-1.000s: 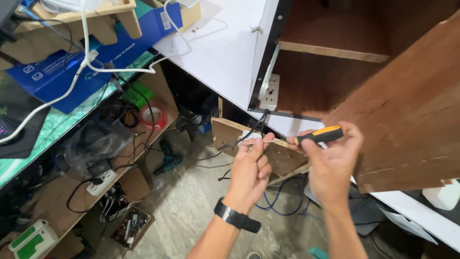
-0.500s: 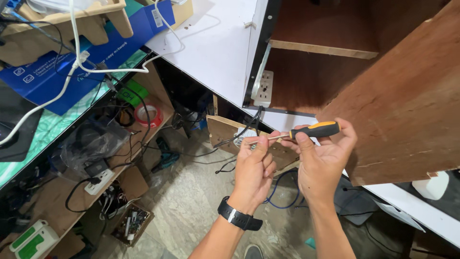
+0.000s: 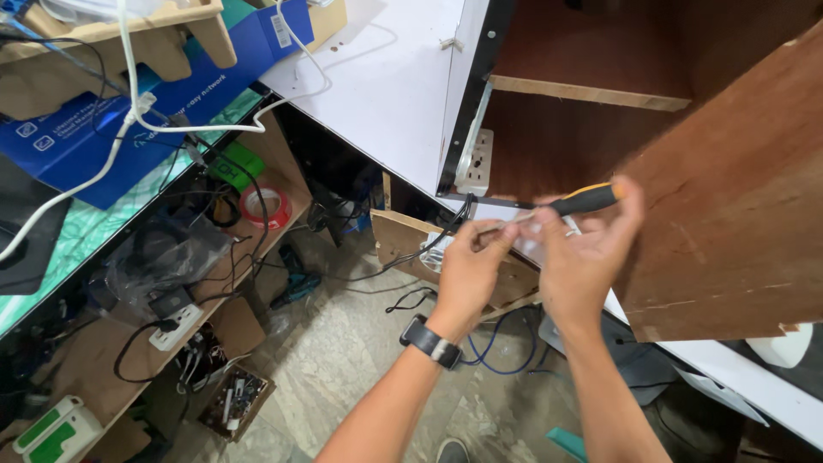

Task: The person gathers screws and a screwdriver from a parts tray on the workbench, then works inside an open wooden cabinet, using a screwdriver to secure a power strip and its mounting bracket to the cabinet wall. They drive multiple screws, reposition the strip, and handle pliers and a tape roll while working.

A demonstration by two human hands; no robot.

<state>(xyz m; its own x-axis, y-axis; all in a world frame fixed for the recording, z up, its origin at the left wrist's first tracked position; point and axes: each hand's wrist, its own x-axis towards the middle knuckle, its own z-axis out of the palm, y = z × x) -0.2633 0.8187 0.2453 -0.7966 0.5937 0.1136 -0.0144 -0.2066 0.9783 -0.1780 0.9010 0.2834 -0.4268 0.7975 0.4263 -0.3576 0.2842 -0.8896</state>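
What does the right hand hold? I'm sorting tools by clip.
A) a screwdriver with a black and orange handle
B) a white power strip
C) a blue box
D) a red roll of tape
A: the right hand grips a screwdriver with a black and orange handle, its shaft pointing left towards the white socket.

We are holding a screwdriver with a glossy black-and-orange plastic handle (image 3: 587,199) beside a matt, rough brown wooden cabinet door (image 3: 737,206); a smooth white laminate panel (image 3: 386,94) is showing a slight sheen.

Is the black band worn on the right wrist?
No, the black wrist band sits on the left hand's wrist; the right hand holds an orange-and-black-handled screwdriver.
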